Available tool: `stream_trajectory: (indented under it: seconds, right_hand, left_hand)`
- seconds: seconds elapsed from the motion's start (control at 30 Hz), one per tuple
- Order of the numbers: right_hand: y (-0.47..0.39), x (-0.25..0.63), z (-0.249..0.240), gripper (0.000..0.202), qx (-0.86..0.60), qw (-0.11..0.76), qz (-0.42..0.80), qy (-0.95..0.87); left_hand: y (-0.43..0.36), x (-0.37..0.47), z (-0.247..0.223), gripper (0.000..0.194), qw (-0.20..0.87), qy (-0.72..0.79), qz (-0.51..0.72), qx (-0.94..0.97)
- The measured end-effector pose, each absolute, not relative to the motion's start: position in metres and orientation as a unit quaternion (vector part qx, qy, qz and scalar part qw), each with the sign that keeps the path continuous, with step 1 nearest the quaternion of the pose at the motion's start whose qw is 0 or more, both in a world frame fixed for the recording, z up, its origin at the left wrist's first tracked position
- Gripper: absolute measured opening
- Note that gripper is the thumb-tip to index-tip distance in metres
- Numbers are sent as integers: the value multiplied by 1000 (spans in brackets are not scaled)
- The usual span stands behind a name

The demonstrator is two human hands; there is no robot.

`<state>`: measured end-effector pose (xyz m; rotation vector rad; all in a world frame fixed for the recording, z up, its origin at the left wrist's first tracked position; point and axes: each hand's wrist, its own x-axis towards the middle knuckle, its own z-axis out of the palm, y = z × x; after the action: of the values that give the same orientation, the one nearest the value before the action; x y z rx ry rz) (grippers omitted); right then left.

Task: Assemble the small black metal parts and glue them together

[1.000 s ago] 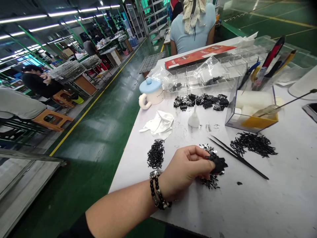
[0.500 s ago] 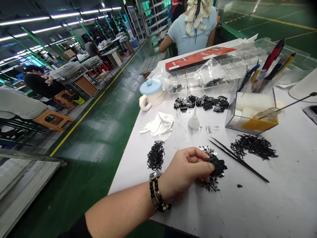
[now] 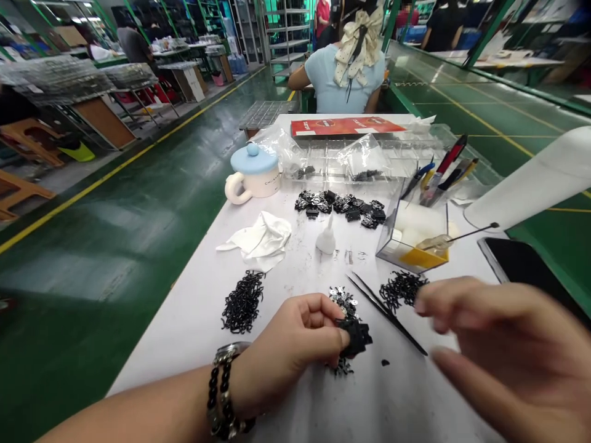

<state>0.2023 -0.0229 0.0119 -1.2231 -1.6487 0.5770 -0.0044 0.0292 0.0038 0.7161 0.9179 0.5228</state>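
My left hand (image 3: pixel 295 344), with a watch and beaded bracelets at the wrist, pinches a black part (image 3: pixel 357 337) between thumb and fingers. Beneath that part lies a pile of small silvery and black pieces (image 3: pixel 343 300). My right hand (image 3: pixel 503 344) is at the right, blurred, thumb and fingers apart with nothing between them. Black tweezers (image 3: pixel 392 317) rest on the table between the two hands. A heap of small black curved pieces (image 3: pixel 401 289) sits by my right fingertips, and another heap (image 3: pixel 243 303) is left of my left hand.
On the white table (image 3: pixel 184 314) are a lidded cup (image 3: pixel 263 175), a white cloth (image 3: pixel 265 240), a small white bottle (image 3: pixel 325 239), black parts (image 3: pixel 353 209), a clear pen box (image 3: pixel 415 237) and a phone (image 3: pixel 530 264). A person (image 3: pixel 344 74) sits beyond.
My right hand has come into view from the right. The camera view has turned to the right, so the table and my left hand appear further left. The left hand still holds the black part.
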Motion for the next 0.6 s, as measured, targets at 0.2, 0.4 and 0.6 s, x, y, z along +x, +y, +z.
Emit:
stream_trajectory:
  seconds: [0.2, 0.4, 0.6]
  right_hand:
    - [-5, 182, 4, 35, -450, 395, 263, -757]
    - [-11, 178, -3, 36, -453, 382, 258, -763]
    - [-13, 180, -7, 34, -453, 386, 307, -743]
  left_hand:
    - [28, -6, 6, 23, 803, 436, 227, 336]
    - [29, -5, 7, 23, 803, 441, 218, 335]
    - [27, -4, 7, 21, 812, 435, 218, 322]
